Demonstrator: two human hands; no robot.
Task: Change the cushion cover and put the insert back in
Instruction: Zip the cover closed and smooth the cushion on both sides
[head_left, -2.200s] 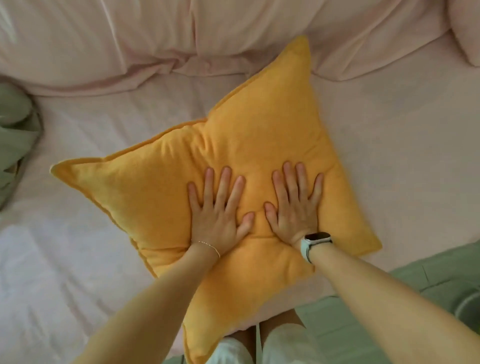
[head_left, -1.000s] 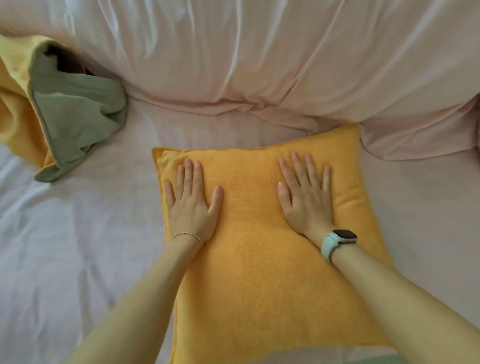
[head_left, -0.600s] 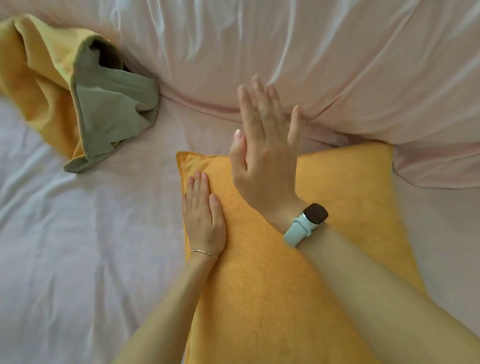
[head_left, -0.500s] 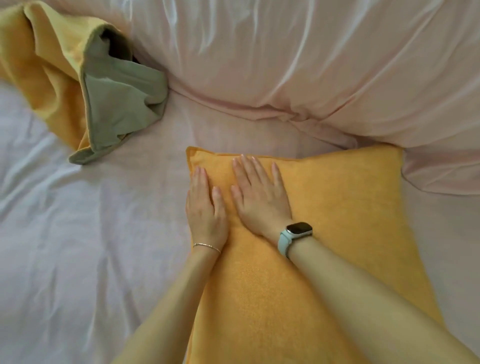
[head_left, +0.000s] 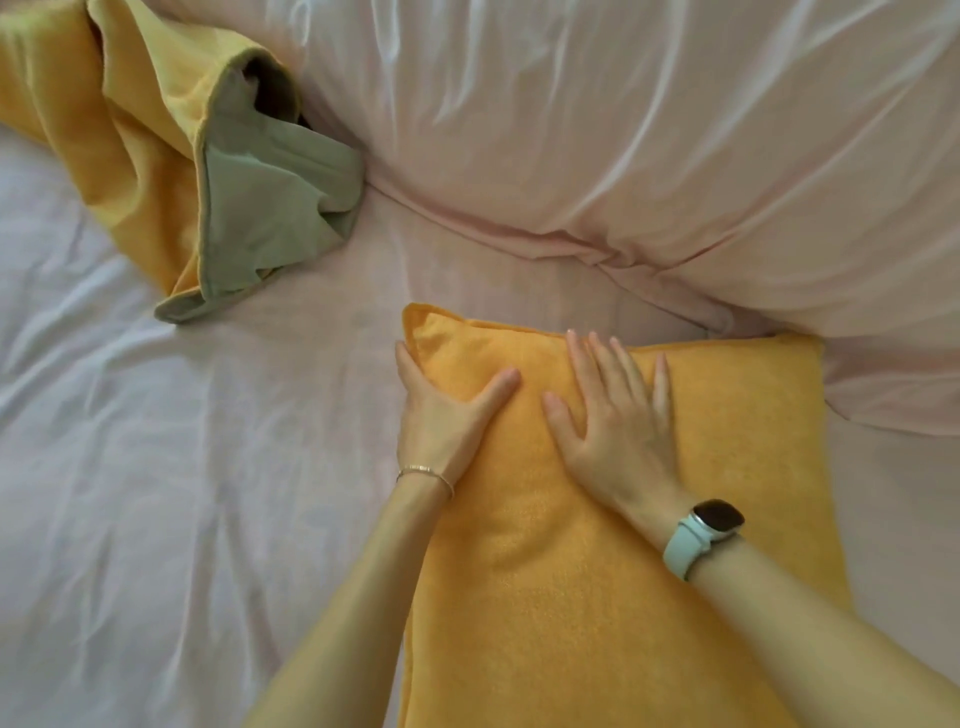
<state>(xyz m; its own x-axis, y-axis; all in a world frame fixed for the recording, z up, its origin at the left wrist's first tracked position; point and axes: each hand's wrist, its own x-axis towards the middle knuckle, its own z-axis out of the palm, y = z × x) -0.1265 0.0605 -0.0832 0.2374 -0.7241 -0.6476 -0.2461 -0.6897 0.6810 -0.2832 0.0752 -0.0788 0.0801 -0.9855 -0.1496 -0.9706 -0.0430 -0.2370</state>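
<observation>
Far left, spare cover: a crumpled yellow-and-green cover (head_left: 171, 156) lies empty on the pale pink sheet (head_left: 156, 467), its green lining turned outward, well apart from the cushion.
Left hand: the left hand (head_left: 441, 415) cups the cushion's left edge near the far corner, fingers down the side, thumb spread across the top; a thin bracelet (head_left: 423, 474) circles the wrist.
Centre, cushion: the filled yellow cushion (head_left: 597, 571) lies flat on the sheet, its far edge near the bunched pink duvet (head_left: 623, 130).
Right hand: the right hand (head_left: 613, 421) presses flat on top of the cushion just beside the left, fingers straight and slightly fanned, holding nothing.
Right wrist: a dark-faced watch (head_left: 704, 532) on a pale blue-green band.
</observation>
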